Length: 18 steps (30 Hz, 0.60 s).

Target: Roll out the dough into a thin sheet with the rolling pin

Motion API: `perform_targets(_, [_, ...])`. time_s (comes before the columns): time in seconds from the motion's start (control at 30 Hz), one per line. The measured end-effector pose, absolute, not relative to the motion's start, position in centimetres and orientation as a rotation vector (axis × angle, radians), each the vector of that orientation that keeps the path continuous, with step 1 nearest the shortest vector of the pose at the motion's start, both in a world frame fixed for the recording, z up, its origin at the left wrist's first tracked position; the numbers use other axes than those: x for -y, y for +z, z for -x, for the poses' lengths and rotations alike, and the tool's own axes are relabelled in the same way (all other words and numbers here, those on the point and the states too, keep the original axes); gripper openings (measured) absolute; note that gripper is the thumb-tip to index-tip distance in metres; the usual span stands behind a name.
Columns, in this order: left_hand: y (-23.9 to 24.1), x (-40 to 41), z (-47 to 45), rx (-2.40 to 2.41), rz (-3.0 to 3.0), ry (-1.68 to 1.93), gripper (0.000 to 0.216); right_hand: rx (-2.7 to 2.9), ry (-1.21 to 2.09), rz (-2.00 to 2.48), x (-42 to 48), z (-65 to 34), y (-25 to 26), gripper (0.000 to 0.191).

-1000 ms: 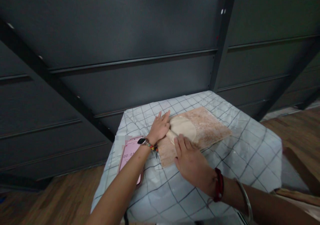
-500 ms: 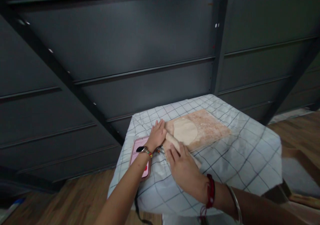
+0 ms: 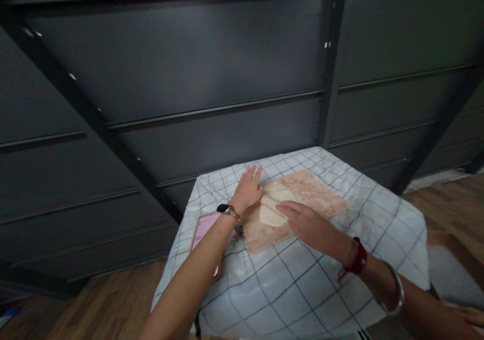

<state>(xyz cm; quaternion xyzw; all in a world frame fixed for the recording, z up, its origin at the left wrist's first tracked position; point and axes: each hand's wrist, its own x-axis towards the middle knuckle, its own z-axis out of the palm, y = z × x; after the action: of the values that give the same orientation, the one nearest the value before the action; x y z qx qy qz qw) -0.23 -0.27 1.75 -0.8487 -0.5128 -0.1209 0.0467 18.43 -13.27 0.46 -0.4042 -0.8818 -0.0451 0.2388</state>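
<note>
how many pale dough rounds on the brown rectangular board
1: the dough round, left of centre on the board, under the pale cylindrical rolling pin and partly hidden.

Checked cloth (image 3: 302, 289) carries a board (image 3: 325, 199); phone (image 3: 204, 226) nearby.

- I can't see either end of the rolling pin (image 3: 269, 201); the left hand (image 3: 247, 191) covers the far one, the right hand (image 3: 308, 224) the near one.
- The right hand's thumb is hidden from me, so I can't judge its grip.
- Pin and right hand mask part of the dough (image 3: 271, 217).
- The left forearm (image 3: 200, 269) blocks much of the phone (image 3: 204, 228); its digits I can't read fully.
- The bottom edge crops both forearms.
- A blue item (image 3: 10, 313) at far left is too blurred to identify.
</note>
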Motion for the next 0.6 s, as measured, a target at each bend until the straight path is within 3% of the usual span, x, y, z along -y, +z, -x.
perform_targets(0.3, [0.1,-3.6,-2.8,1.743,2.717,-0.269,0.069,2.291,-0.055,1.308,11.7,-18.8,-1.8,0.038])
perform_targets(0.6, [0.4,-1.3,-1.2,1.738,2.715,-0.075,0.064,2.368,-0.344,1.338,14.6,-16.4,-2.3,0.046])
